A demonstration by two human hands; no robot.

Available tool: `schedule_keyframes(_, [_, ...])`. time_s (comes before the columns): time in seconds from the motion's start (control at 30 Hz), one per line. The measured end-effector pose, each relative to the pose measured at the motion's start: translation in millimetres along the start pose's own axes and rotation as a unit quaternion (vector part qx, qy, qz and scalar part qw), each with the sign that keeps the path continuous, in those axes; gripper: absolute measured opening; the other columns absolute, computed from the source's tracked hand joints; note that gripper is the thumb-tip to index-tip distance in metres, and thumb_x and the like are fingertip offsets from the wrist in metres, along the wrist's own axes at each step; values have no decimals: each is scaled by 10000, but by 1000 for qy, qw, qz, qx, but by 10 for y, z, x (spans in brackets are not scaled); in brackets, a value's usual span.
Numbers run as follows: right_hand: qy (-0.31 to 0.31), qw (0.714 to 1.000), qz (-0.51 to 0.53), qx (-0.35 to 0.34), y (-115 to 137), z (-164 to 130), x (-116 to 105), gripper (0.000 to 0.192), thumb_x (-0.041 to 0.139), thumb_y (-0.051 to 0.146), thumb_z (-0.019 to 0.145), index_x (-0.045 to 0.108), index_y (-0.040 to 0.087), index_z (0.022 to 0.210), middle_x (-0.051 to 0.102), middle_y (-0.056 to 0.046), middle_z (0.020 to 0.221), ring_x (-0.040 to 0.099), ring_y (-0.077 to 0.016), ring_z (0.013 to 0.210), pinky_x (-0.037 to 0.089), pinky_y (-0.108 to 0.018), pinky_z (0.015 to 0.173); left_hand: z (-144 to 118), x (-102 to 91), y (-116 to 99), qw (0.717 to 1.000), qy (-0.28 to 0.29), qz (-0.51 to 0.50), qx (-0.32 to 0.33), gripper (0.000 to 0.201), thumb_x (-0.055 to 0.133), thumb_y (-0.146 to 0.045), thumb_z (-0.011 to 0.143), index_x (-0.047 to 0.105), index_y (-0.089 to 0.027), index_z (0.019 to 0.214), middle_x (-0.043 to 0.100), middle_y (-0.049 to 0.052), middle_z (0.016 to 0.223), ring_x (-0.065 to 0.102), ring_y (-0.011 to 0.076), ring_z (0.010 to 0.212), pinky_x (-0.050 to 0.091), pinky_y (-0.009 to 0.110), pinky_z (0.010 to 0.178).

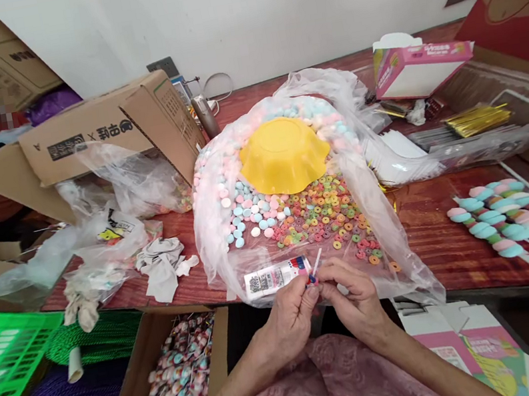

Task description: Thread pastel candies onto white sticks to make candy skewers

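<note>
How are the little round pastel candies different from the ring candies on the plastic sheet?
The pastel pink, blue and white disc candies are solid and pale; the small ring-shaped candies have holes and brighter orange, green and red colours. The discs lie left, the rings right. Both lie loose on the clear plastic sheet.

wooden table (431,224) | candy bag (293,220) | candy skewers (506,218) | cardboard box (106,133) | pink carton (418,67)
</note>
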State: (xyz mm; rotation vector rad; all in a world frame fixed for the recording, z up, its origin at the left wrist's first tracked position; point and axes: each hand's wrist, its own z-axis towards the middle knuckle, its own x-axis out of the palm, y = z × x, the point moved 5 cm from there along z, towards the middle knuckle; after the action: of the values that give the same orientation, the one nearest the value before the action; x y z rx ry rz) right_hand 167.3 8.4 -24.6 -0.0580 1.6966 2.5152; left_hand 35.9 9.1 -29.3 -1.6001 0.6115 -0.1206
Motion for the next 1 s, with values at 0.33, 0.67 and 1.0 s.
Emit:
schedule_keyframes(0.33, [161,899,333,234,-222,4,192,406,771,363,776,590,227,1113,610,32,790,622,-126,526,538,-272,490,40,61,195,948,57,-282,-134,493,614,-635,821,555,-149,763,571,-9,606,454,58,414,286,176,402])
schedule_keyframes(0.67, [-7,1000,10,23,-49,86,54,310,617,312,889,529,189,619,534,29,593,512,-106,534,427,-243,537,46,-130,76,967,184,-138,-112,454,526,-561,932,594,-127,821,515,-11,657,403,60,546,305,187,520])
schedule_keyframes(1.0, [143,821,-404,-378,341,-26,-273,212,506,200,948,651,258,1091,671,-25,1185,467,-246,1237,263,-510,1021,18,76,179,895,272,-298,-189,415,673,-520,827,527,-144,729,512,-20,620,348,32,392,265,200,427])
